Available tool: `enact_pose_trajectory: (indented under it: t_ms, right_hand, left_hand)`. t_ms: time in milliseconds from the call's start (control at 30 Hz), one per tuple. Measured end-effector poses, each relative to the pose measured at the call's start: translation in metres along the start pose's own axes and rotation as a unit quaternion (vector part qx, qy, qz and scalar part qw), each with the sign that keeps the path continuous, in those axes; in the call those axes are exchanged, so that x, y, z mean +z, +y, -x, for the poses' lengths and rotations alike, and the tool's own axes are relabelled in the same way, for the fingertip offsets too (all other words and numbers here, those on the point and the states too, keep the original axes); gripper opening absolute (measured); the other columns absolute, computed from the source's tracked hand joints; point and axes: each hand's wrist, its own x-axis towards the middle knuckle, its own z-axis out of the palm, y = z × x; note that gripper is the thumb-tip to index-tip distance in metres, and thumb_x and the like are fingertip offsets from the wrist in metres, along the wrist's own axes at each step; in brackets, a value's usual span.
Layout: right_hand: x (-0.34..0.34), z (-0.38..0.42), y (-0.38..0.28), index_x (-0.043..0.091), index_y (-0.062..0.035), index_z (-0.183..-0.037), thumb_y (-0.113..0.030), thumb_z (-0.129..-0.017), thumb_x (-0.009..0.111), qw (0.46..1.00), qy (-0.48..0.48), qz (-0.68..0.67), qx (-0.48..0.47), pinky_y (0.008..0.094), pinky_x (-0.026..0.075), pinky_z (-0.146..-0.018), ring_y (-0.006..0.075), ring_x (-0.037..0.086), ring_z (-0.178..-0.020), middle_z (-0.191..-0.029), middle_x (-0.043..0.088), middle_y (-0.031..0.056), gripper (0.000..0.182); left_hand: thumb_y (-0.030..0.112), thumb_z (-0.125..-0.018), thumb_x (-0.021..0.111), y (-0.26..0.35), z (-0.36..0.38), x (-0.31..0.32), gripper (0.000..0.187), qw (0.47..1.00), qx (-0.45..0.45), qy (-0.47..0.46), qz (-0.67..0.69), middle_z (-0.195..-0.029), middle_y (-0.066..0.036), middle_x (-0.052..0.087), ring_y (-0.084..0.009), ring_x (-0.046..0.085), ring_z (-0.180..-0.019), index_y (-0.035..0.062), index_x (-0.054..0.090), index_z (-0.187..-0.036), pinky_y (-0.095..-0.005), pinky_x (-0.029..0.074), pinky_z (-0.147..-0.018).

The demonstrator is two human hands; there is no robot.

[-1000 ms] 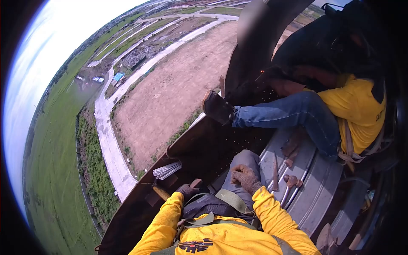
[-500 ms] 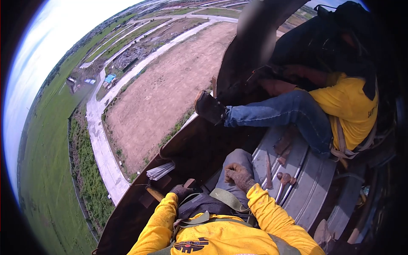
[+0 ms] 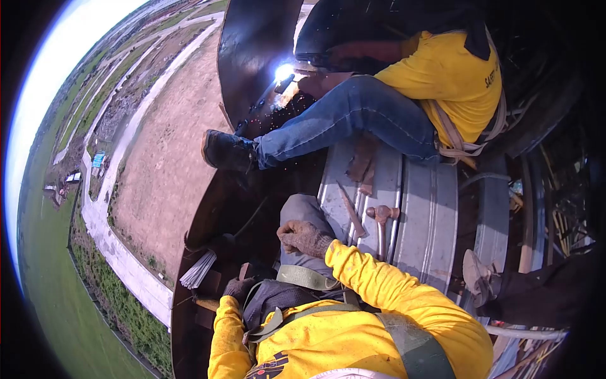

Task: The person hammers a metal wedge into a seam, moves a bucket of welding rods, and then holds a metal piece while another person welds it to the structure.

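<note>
The bundle of rods is near your left hand; its grip cannot be determined. Your right hand is curled closed over your thigh. The hammer lies nearby on metal planks, short of a seated co-worker.

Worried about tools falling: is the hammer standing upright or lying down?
Lying down: the hammer has its handle stretched along the grey metal planks.
</note>
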Motion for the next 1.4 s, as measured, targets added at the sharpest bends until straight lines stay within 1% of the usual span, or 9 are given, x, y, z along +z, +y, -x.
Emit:
enact_pose_trajectory:
  t_ms: [500,567,600,733,800,1100,1167,1233,1400]
  right_hand:
    - [0.001,-0.003,0.005,0.059,-0.0015,-0.099,-0.015,-0.088,0.063,1.0,0.007,-0.003,-0.029,0.0282,0.053,-0.062,0.0137,0.06,-0.065,-0.08,0.06,0.006,0.018]
    - [0.001,-0.003,0.006,0.06,-0.0021,-0.099,-0.015,-0.088,0.063,0.999,0.002,-0.022,-0.028,0.0285,0.052,-0.06,0.014,0.06,-0.065,-0.08,0.06,0.0059,0.017]
    - [0.0,-0.004,0.007,0.06,-0.0021,-0.099,-0.015,-0.088,0.063,0.999,0.007,-0.028,-0.028,0.0285,0.052,-0.06,0.014,0.06,-0.065,-0.08,0.06,0.0059,0.017]
    - [-0.001,0.005,-0.002,0.061,-0.0026,-0.099,-0.017,-0.087,0.064,0.999,-0.003,-0.026,-0.025,0.0288,0.053,-0.059,0.0141,0.062,-0.067,-0.082,0.062,0.0064,0.019]
    - [-0.002,0.007,-0.004,0.061,-0.0025,-0.099,-0.019,-0.086,0.066,1.0,-0.006,-0.003,-0.02,0.029,0.055,-0.063,0.0136,0.063,-0.069,-0.084,0.063,0.007,0.021]
    - [-0.003,-0.001,0.004,0.061,-0.0008,-0.099,-0.017,-0.086,0.066,0.999,-0.01,-0.028,-0.041,0.029,0.054,-0.063,0.0145,0.062,-0.068,-0.083,0.062,0.007,0.022]
    - [-0.002,-0.001,0.005,0.061,-0.002,-0.098,-0.018,-0.085,0.066,0.997,-0.008,-0.051,-0.049,0.0302,0.054,-0.059,0.0162,0.062,-0.065,-0.078,0.063,0.0081,0.021]
    - [-0.002,-0.003,0.005,0.06,-0.0021,-0.099,-0.018,-0.088,0.064,0.999,-0.01,-0.04,-0.03,0.0295,0.053,-0.063,0.0143,0.061,-0.068,-0.083,0.062,0.0064,0.02]
    - [-0.003,-0.001,0.002,0.06,-0.0021,-0.101,-0.02,-0.088,0.065,0.999,-0.004,-0.009,-0.043,0.028,0.054,-0.064,0.0142,0.062,-0.067,-0.082,0.063,0.0084,0.023]
  left_hand:
    - [0.028,-0.077,0.069,-0.05,-0.058,-0.003,0.045,0.988,0.135,-0.059,0.048,-0.097,-0.019,0.069,-0.0303,0.067,-0.087,-0.0037,0.064,-0.109,-0.0387,0.052,-0.077]
    - [0.026,-0.08,0.064,-0.051,-0.062,-0.012,0.037,0.885,0.323,-0.018,-0.334,-0.097,-0.022,0.067,-0.0379,0.066,-0.09,0.0107,0.065,-0.114,-0.0426,0.052,-0.077]
    - [0.026,-0.081,0.061,-0.05,-0.062,-0.013,0.035,0.888,0.316,-0.03,-0.334,-0.1,-0.025,0.065,-0.0426,0.063,-0.094,0.0216,0.065,-0.115,-0.0459,0.052,-0.078]
    - [0.025,-0.083,0.06,-0.081,-0.095,-0.016,0.034,0.941,0.258,-0.027,-0.219,-0.1,-0.024,0.065,-0.0416,0.064,-0.094,0.0191,0.065,-0.116,-0.0455,0.052,-0.078]
    - [0.025,-0.084,0.057,-0.066,-0.085,-0.019,0.033,0.869,0.316,-0.031,-0.379,-0.099,-0.024,0.065,-0.0416,0.063,-0.094,0.0187,0.065,-0.116,-0.0451,0.052,-0.078]
    - [0.027,-0.091,0.049,-0.057,-0.078,-0.019,0.033,0.88,0.31,-0.064,-0.355,-0.104,-0.023,0.064,-0.0381,0.064,-0.094,0.0193,0.064,-0.119,-0.0426,0.053,-0.078]
    - [0.028,-0.088,0.056,-0.053,-0.077,-0.014,0.036,0.893,0.281,-0.058,-0.346,-0.103,-0.021,0.065,-0.0336,0.066,-0.091,0.0086,0.064,-0.118,-0.0388,0.053,-0.077]
    - [0.03,-0.083,0.065,-0.062,-0.08,-0.008,0.044,0.993,0.101,-0.056,-0.015,-0.099,-0.019,0.068,-0.028,0.066,-0.085,-0.0032,0.064,-0.111,-0.035,0.052,-0.075]
    - [0.034,-0.078,0.07,-0.021,-0.029,0.003,0.048,0.998,0.057,-0.001,0.008,-0.092,-0.016,0.069,-0.0243,0.066,-0.08,-0.0071,0.064,-0.102,-0.0327,0.051,-0.071]
